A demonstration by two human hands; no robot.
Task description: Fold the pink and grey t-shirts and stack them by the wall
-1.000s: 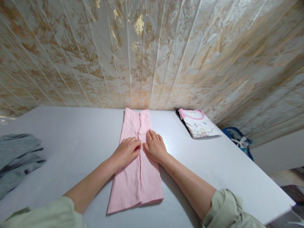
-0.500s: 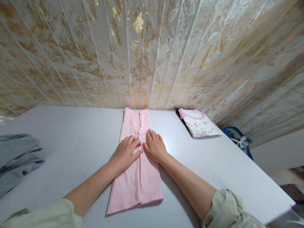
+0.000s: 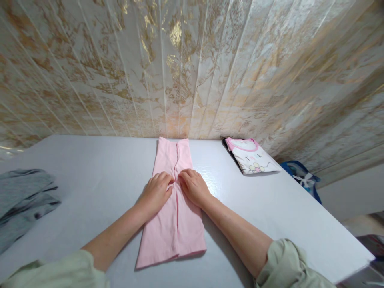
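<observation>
A pink garment (image 3: 160,240) lies lengthwise on the white table, its two long sides folded in so their edges meet along a middle line. My left hand (image 3: 156,192) rests on the left half, fingers bent and closed at the middle edge. On the right half, my right hand (image 3: 195,186) has its fingers curled at the facing edge, close to the left fingertips. Both hands appear to pinch the cloth there, though the fingertips are partly hidden. The garment's far end reaches the table's back edge by the wall.
A folded white shirt with pink collar and flower print (image 3: 252,158) lies at the back right, over something black. Crumpled grey clothing (image 3: 27,200) is at the left of the white table (image 3: 99,172). A blue bag (image 3: 301,176) sits beyond the right edge. A gold-patterned wall covering (image 3: 180,80) stands behind.
My right hand's fingers, flat and stretched out before, have drawn back and curled at the middle edge. My left hand has closed its thumb and fingers and shifted slightly left.
</observation>
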